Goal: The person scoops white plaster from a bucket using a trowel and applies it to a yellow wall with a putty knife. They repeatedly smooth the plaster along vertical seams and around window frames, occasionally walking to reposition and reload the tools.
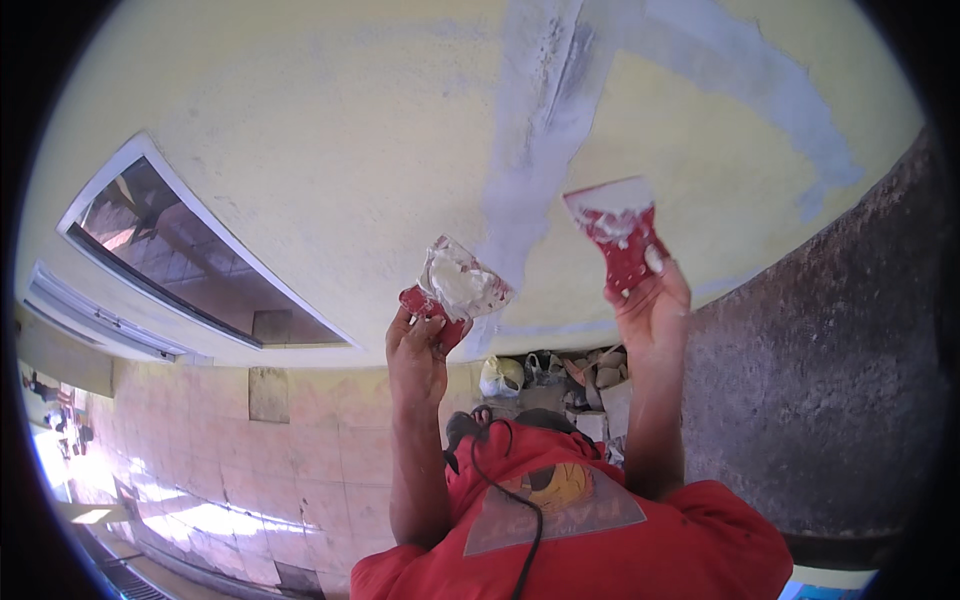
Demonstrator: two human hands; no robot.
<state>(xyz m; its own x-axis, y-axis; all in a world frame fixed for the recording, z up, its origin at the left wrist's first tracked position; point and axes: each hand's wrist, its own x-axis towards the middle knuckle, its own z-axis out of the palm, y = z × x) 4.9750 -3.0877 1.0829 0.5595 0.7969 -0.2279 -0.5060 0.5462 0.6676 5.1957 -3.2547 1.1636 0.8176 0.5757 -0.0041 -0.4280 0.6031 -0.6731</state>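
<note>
My left hand (418, 360) grips a red-backed putty knife (450, 320) whose blade carries a thick lump of white paste (462, 280). Higher and to the right, my right hand (650, 305) is closed on a second red scraper (620, 245), held upright with white paste across its upper edge and smears on its face. Both tools are in front of a pale yellow wall (300, 130) that has bluish-white patched bands (525, 165) running over it; whether either blade touches the wall I cannot tell.
A framed window (175, 240) is at left in the wall. Bags (500, 375) and rubble lie at the wall's foot by my feet. Pinkish tiled floor (200, 440) stretches left, with small objects at its far end. A dark, rough concrete surface (810, 390) fills the right.
</note>
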